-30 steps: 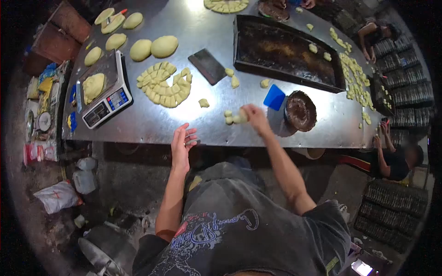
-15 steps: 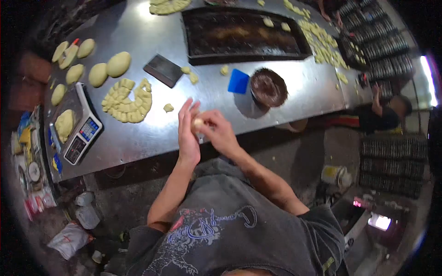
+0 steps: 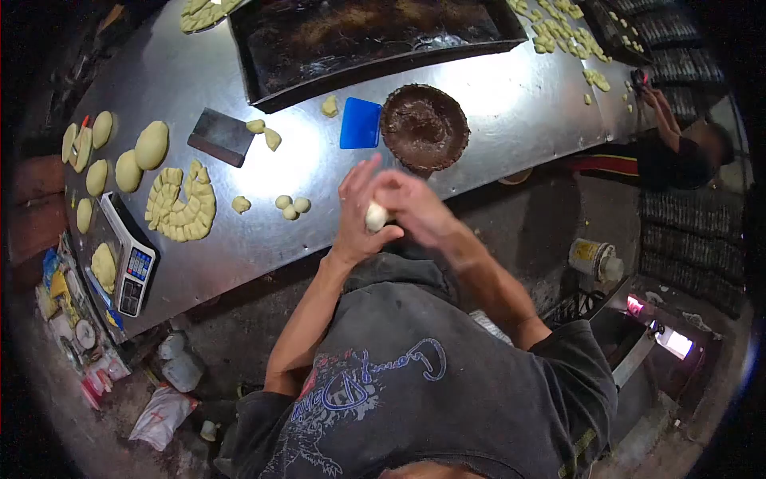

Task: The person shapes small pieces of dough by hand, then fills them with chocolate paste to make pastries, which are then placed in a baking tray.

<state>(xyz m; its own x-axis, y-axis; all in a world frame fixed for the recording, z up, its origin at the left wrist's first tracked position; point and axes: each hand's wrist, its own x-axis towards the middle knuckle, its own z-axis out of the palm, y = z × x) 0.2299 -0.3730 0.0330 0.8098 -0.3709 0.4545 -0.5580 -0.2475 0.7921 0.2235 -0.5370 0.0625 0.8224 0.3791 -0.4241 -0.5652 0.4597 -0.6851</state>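
My left hand point(image 3: 355, 214) is held just off the table's front edge, its fingers pointing up and a small pale dough ball point(image 3: 377, 216) against its palm. Curled over the same ball from the right is my right hand point(image 3: 415, 206), blurred by motion. Three small dough balls point(image 3: 293, 208) sit together on the metal table point(image 3: 263, 231), left of my hands, with a loose dough lump point(image 3: 241, 204) beside them. Above my hands are a blue scraper point(image 3: 361, 124) and a bowl of dark brown filling point(image 3: 424, 128).
A large dark tray point(image 3: 383, 60) lies along the back. To the left are a ring of cut dough point(image 3: 182, 203), a metal-bladed scraper point(image 3: 221, 136), larger dough balls point(image 3: 152, 145) and a digital scale point(image 3: 132, 267). Another person point(image 3: 678, 164) is at the right, near stacked racks.
My view has shifted, so the table items appear further left. My right hand has turned over the dough ball, and the three small balls, out of sight before, now show.
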